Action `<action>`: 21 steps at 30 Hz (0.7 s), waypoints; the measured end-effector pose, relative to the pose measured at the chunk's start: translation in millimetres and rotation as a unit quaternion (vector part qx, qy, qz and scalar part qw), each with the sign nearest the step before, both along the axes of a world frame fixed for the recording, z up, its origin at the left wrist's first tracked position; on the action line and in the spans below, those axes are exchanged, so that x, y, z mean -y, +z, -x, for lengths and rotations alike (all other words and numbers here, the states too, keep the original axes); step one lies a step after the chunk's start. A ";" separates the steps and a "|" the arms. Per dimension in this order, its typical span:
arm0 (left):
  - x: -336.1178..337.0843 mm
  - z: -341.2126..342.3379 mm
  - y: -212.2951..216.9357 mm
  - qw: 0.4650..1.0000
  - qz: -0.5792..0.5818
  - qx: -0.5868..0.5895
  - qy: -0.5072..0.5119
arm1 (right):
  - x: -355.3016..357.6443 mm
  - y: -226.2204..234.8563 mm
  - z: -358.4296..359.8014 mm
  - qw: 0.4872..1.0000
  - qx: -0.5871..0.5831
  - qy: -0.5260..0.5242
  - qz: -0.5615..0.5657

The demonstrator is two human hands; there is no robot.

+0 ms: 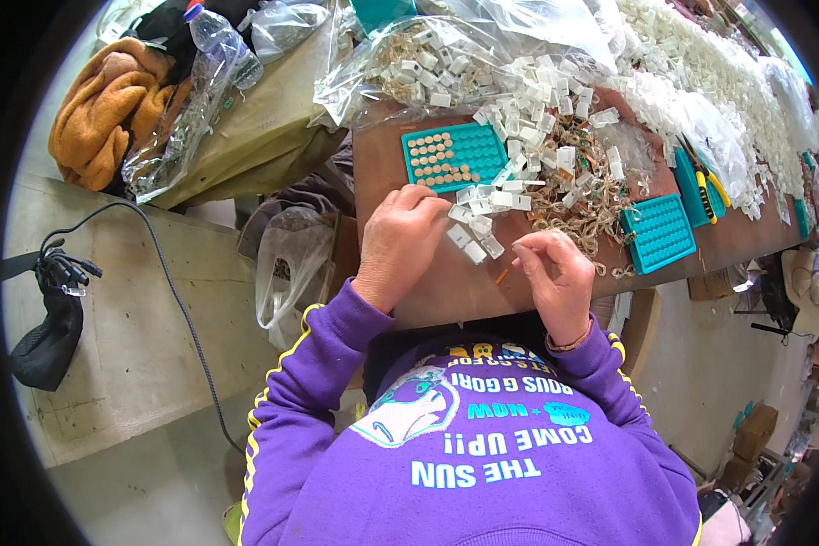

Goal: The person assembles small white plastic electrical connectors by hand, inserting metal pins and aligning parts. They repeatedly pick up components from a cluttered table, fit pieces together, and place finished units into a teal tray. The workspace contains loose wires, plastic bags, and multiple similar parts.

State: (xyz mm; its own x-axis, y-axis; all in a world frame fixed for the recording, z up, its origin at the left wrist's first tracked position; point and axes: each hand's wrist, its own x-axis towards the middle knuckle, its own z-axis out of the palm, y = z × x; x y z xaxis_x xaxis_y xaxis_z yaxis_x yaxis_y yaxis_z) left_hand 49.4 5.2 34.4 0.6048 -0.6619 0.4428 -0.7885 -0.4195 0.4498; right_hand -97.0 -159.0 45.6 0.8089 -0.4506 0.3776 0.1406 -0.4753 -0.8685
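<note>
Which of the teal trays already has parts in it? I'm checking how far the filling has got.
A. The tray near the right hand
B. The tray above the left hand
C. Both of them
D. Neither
B: the teal tray above the left hand has rows of small tan round pieces in its cells, beyond the left hand, while the teal tray on the right shows only bare cells.

Bench [428, 300] runs ahead of the person. Left hand [399, 238] rests on it, touching small plastic housings [475, 238]; right hand [555, 273] just right of them. Tray [453, 155] behind left hand; second tray [660, 232] right of right hand. Tangle of wire clips [582, 196] between trays. Bag of parts [409, 64] behind first tray. Bottle [223, 41] far left.
</note>
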 end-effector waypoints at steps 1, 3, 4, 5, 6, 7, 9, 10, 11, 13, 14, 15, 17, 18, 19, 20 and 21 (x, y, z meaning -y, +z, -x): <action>3.3 2.0 -0.6 1.000 -0.011 0.015 -0.012 | 1.2 -0.4 -0.1 1.000 -0.003 -0.005 -0.006; 9.7 4.1 -2.6 0.998 -0.030 0.047 -0.039 | 3.8 -1.0 1.4 1.000 -0.013 -0.009 -0.010; 11.8 4.6 -3.8 0.998 -0.038 0.047 -0.035 | 4.2 -1.7 2.6 1.000 -0.010 -0.014 -0.007; 14.0 4.2 -5.1 0.997 -0.045 0.049 -0.032 | 5.1 -2.3 3.5 1.000 -0.007 -0.019 -0.002; 15.5 3.6 -6.4 0.997 -0.052 0.049 -0.029 | 6.4 -2.6 4.9 1.000 -0.008 -0.024 0.002; 16.4 2.4 -7.4 0.996 -0.057 0.052 -0.035 | 8.5 -2.3 6.6 0.999 0.001 -0.039 0.022; 16.7 -1.4 -8.4 0.995 -0.070 0.053 -0.046 | 14.6 -0.3 9.5 0.996 0.011 -0.067 0.060; 16.2 -2.6 -8.4 0.994 -0.073 0.062 -0.055 | 19.4 1.0 9.1 0.995 0.010 -0.084 0.048; 15.9 -4.0 -8.0 0.993 -0.076 0.068 -0.063 | 25.5 3.0 8.8 0.991 -0.015 -0.107 0.076; 14.4 -5.5 -5.3 0.994 -0.067 0.053 -0.072 | 38.2 7.4 7.3 0.982 -0.068 -0.122 0.124; 13.6 -5.4 -3.1 0.995 -0.054 0.031 -0.073 | 43.5 8.1 3.7 0.974 -0.083 -0.113 0.179; 13.1 -5.0 -0.4 0.996 -0.052 0.003 -0.071 | 48.5 8.5 -0.7 0.962 -0.091 -0.098 0.238; 9.8 -1.9 6.0 0.994 0.001 -0.089 -0.064 | 51.1 6.4 -8.4 0.942 -0.142 -0.072 0.294; 8.1 -0.4 9.4 0.989 0.022 -0.137 -0.058 | 50.0 4.2 -12.7 0.930 -0.146 -0.075 0.329; 6.5 0.6 12.6 0.983 0.055 -0.166 -0.057 | 47.5 1.2 -17.7 0.916 -0.150 -0.078 0.364; 4.6 2.3 15.3 0.978 0.057 -0.193 -0.047 | 45.6 -1.3 -22.3 0.903 -0.143 -0.076 0.398; 2.3 4.0 17.3 0.973 0.068 -0.216 -0.038 | 43.7 -3.7 -27.5 0.898 -0.155 -0.075 0.406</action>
